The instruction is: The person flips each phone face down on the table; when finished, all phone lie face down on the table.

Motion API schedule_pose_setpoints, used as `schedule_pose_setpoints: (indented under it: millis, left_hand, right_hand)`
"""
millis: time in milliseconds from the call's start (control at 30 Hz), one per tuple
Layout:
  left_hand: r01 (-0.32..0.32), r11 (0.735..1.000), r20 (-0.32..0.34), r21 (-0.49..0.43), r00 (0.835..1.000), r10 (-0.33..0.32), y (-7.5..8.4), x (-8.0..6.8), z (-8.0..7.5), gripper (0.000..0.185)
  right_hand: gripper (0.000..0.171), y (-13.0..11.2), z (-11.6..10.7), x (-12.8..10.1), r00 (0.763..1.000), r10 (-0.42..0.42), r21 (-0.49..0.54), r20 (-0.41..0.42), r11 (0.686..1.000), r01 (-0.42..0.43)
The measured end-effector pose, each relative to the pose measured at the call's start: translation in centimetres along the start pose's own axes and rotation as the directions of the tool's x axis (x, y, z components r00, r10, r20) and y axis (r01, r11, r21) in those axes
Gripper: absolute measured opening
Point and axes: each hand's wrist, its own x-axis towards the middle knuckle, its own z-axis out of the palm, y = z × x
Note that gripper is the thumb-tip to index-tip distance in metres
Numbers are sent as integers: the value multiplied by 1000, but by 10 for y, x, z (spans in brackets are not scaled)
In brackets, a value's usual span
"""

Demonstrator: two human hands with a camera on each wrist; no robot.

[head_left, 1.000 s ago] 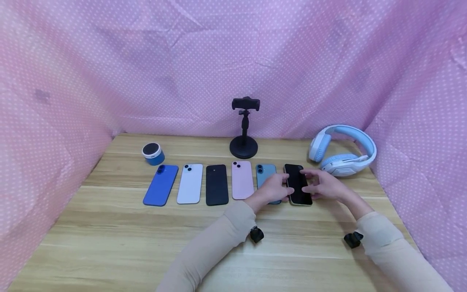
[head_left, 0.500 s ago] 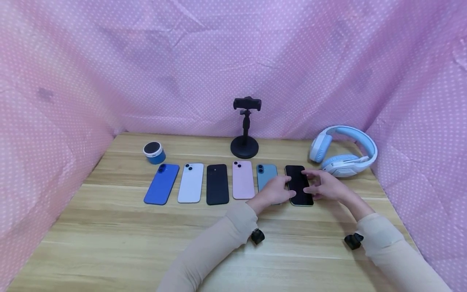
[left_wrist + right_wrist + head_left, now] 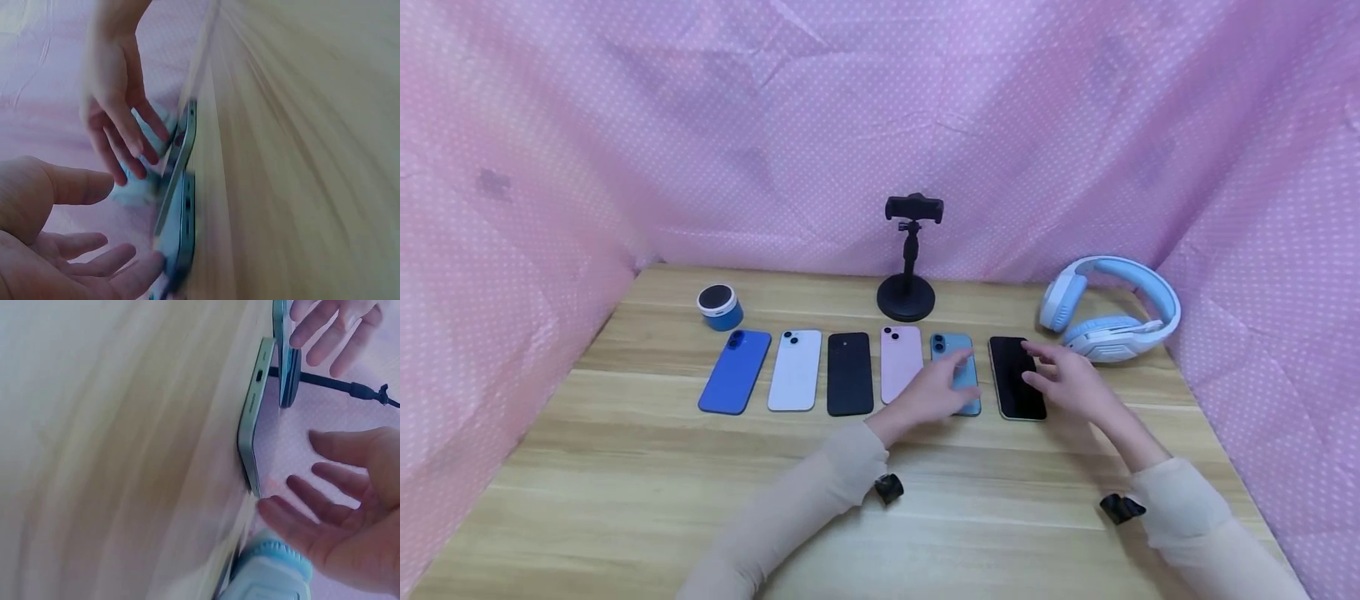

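Your left hand (image 3: 934, 390) rests with loose fingers on the teal phone (image 3: 964, 392) at centre frame; your right hand (image 3: 1070, 382) hovers, its grip wide and empty, over the black phone (image 3: 1015, 379) on the tabletop (image 3: 625, 492).

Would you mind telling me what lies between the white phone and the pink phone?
The black phone lies between the white phone and pink phone, seen in the head view.

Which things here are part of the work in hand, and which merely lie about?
In hand: left hand over teal phone; right hand beside face-up black-screened phone.

Lying about: blue phone, white phone, black phone, pink phone, round blue speaker, black phone stand, blue-white headphones.
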Motion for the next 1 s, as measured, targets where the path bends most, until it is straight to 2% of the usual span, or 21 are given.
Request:
schedule_pose_setpoints:
  millis: [100,233,400,533,667,800,900,1000]
  left_hand:
    - [8,1000,-21,9,1000,-8,-8,-1,-5,64]
    - [0,1000,-14,-3,1000,0,-14,-2,-8,64]
    - [17,998,-2,-68,1000,-17,-18,-6,-18,65]
    - [75,986,12,-149,997,-74,-20,-8,-26,67]
    - [125,954,26,-274,992,-122,-23,-4,-28,69]
    - [148,901,54,-407,989,-137,-25,1,-24,69]
    - [172,873,81,-457,985,-152,-27,3,-22,70]
    - [200,866,103,-458,980,-171,-29,3,-23,71]
  right_hand:
    - [47,-3,1,1,1000,6,71,0,997,-6]
    - [48,-7,8,10,997,65,144,34,987,-69]
    - [56,-15,24,29,987,86,241,136,964,-117]
    - [63,-24,36,41,970,97,327,224,930,-169]
    - [67,-29,44,47,945,116,378,307,896,-233]
    - [66,-33,47,48,931,162,343,327,897,-277]
    - [66,-35,49,48,925,198,322,324,897,-304]
    - [66,-36,51,49,918,218,357,332,872,-336]
